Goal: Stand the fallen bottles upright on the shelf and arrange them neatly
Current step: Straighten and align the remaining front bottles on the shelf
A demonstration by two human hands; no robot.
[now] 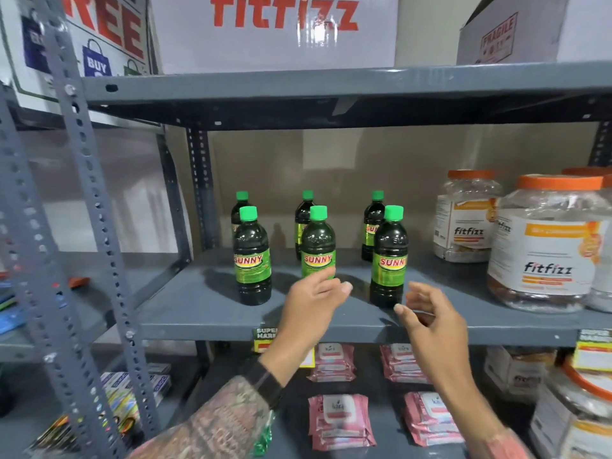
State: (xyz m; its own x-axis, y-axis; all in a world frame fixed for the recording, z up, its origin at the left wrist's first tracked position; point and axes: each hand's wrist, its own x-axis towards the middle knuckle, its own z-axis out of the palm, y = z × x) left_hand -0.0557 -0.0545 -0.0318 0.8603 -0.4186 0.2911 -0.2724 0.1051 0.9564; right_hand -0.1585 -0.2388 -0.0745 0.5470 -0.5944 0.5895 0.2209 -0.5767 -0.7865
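Several dark bottles with green caps and green SUNNY labels stand upright on the grey metal shelf (pixel 205 303), in two rows of three. Front row: left bottle (pixel 251 256), middle bottle (pixel 318 243), right bottle (pixel 388 256). Back row: left bottle (pixel 241 202), middle bottle (pixel 304 210), right bottle (pixel 373 223), each partly hidden by the one in front. My left hand (pixel 311 303) hovers just in front of the middle front bottle's base, fingers loosely curled and empty. My right hand (pixel 430 313) floats near the right front bottle's base, fingers apart, holding nothing.
Large clear Fitfizz jars with orange lids (pixel 546 246) (pixel 467 217) fill the shelf's right side. A Fitfizz carton (pixel 275 31) sits on the shelf above. Pink wipe packs (pixel 341 419) lie on the lower shelf. A perforated upright post (pixel 89 207) stands at the left.
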